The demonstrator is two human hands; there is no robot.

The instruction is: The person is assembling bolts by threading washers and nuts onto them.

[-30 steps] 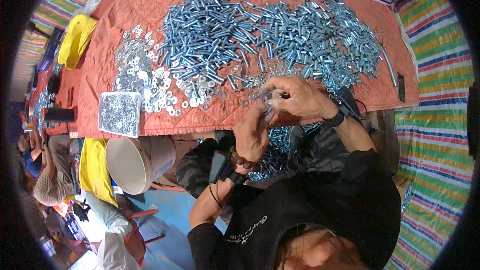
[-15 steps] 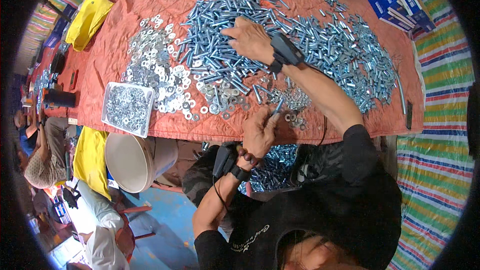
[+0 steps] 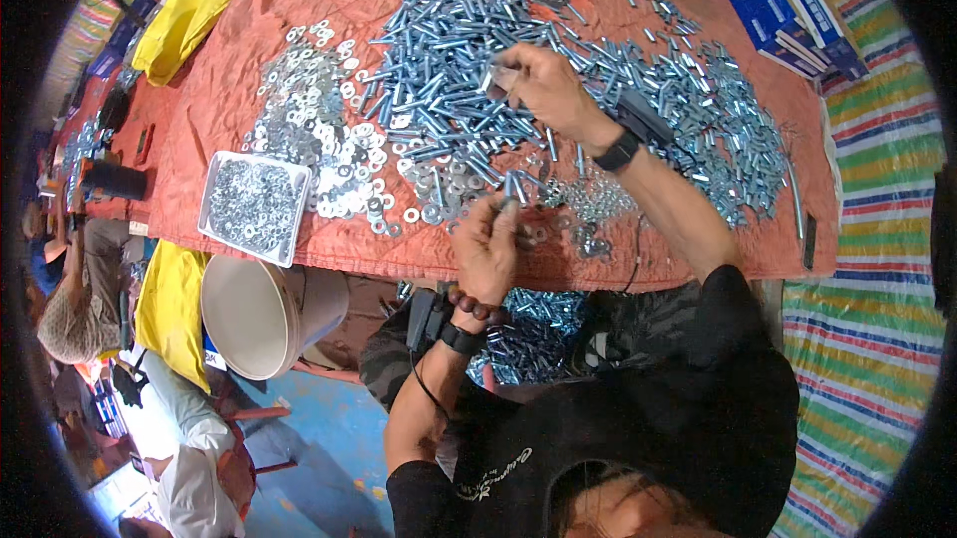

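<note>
Striped plastic sheeting fills the right side of the frame, and a red quilted cloth covers the work surface. Through the head camera, the only view I have, I see a pile of blue-grey metal rods at upper centre and a heap of shorter metal pieces to its right. Flat washers spread at centre left, beside a white tray filled with small metal parts. Little rings lie scattered right of centre.

The left hand is at the middle of the frame, near the cloth's front edge, thumb and forefinger pinched on a small dark metal piece whose kind I cannot make out. The right hand is over the rod pile, fingers partly curled; the tips blur, so I cannot tell whether they grip anything. Blue boxes stand upper right, and a pale bucket sits lower left.
</note>
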